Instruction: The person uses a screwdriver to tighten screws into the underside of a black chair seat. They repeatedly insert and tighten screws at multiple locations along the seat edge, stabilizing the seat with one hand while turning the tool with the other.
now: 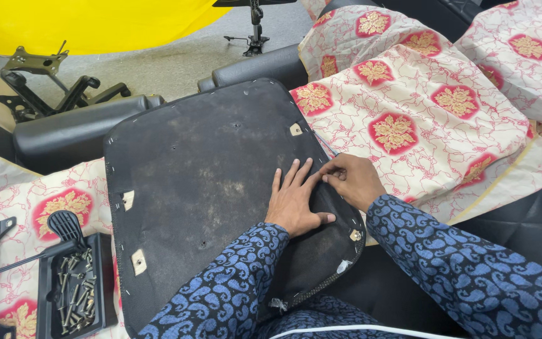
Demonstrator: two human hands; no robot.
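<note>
The left hand (pixel 294 204) presses flat, pinning the black seat base (pixel 214 188), while the right hand (pixel 351 181) pinches its edge (fabric, seemingly).

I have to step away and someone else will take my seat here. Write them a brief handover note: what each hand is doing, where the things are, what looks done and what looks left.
Left hand: flat, palm down on the black seat panel, pressing near its right edge; holds nothing.
Right hand: fingers pinched at the panel's right edge, beside the left fingertips; what it pinches is too small to tell.
Things: panel lies underside up across the lap; patterned cream-and-red cushions to the right; black tray of screws at lower left.
Done: black fabric appears stapled along the left and top edges.
Left: the right edge under the hands appears still in work.
</note>
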